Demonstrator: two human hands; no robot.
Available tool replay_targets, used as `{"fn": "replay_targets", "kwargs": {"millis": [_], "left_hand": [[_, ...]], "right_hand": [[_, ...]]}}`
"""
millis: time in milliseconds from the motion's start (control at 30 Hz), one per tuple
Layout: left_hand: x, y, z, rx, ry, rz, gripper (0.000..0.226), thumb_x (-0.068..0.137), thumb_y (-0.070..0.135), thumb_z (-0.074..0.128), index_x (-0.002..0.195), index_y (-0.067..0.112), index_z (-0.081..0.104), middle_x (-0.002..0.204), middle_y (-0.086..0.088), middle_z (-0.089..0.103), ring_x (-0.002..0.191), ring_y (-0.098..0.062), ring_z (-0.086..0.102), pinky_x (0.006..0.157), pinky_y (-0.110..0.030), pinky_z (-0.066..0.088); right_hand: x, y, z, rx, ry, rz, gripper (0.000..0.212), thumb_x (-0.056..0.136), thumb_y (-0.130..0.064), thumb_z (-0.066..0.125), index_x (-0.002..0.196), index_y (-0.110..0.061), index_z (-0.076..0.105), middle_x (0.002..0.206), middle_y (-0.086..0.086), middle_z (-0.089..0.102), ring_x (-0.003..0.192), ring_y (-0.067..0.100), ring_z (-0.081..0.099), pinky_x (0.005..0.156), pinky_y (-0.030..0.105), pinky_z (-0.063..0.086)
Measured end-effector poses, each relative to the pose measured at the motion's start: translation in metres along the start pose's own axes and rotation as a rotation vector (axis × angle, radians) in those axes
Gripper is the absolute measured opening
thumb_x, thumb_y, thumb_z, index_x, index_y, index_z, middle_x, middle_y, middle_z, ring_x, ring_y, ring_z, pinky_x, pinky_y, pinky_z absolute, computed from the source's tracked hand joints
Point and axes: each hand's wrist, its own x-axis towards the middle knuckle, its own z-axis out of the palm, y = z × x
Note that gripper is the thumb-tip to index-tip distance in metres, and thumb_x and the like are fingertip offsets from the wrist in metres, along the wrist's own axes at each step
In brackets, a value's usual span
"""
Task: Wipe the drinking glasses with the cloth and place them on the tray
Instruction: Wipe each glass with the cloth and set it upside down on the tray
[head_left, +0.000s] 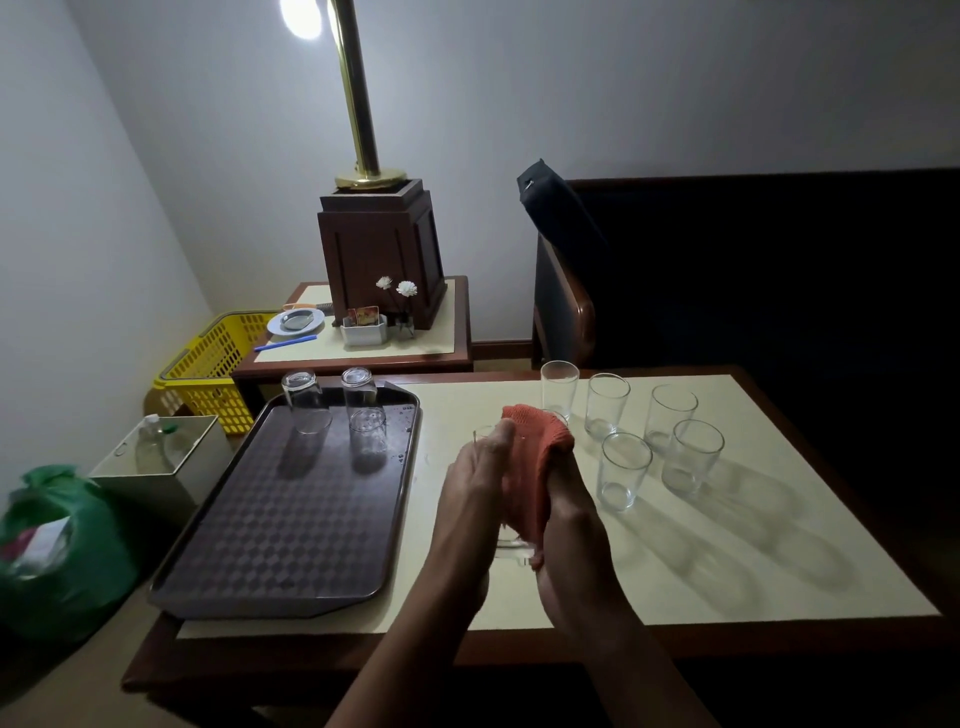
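Tray (291, 519) holds two upturned glasses (307, 408) — five wait on desk (675, 566). Left grip (475, 480) clasps a sixth (511, 546); right grip (569, 519) clamps cloth (537, 452) round it.

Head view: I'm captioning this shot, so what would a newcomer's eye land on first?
The orange cloth at mid-table, which the right hand presses against a glass held by the left hand. Right of them stands a cluster of upright glasses casting long shadows; left, a dark tray carries inverted glasses.
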Motion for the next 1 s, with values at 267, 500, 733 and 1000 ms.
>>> {"fn": "replay_targets", "kwargs": {"millis": [267,500,733,1000], "left_hand": [[0.028,0.017,-0.014,-0.154,0.15,-0.048,0.066,0.076,0.074,0.062,0.12,0.026,0.069,0.118,-0.003,0.068,0.107,-0.022,0.064,0.076,-0.036,0.048],[0.017,-0.002,-0.021,-0.324,0.037,0.028,0.049,0.084,0.032,0.078,0.129,0.021,0.061,0.125,-0.008,0.07,0.112,-0.026,0.072,0.091,-0.039,0.062],[0.028,-0.002,-0.024,-0.438,0.12,0.114,0.064,0.078,0.011,0.082,0.136,0.017,0.055,0.131,-0.007,0.068,0.123,-0.022,0.068,0.105,-0.04,0.056],[0.017,-0.003,-0.028,-0.616,-0.115,0.04,0.052,0.093,0.025,0.063,0.137,0.001,0.052,0.135,-0.02,0.068,0.128,-0.032,0.065,0.112,-0.05,0.049]], "right_hand": [[-0.023,0.015,-0.005,0.167,-0.106,0.074,0.04,0.098,-0.045,0.044,0.129,-0.036,0.067,0.119,-0.003,0.078,0.106,0.025,0.076,0.091,0.057,0.061],[0.012,0.004,-0.023,0.267,0.007,0.094,0.044,0.106,-0.048,0.04,0.138,-0.027,0.063,0.131,0.01,0.072,0.118,0.036,0.069,0.097,0.052,0.054],[-0.002,0.015,-0.016,0.173,0.002,0.047,0.033,0.106,-0.043,0.046,0.133,-0.041,0.064,0.128,-0.007,0.073,0.109,0.021,0.074,0.089,0.046,0.061],[0.009,-0.021,-0.018,0.182,-0.036,-0.018,0.041,0.111,-0.039,0.032,0.123,-0.036,0.071,0.119,0.0,0.078,0.111,0.035,0.072,0.09,0.055,0.059]]}}
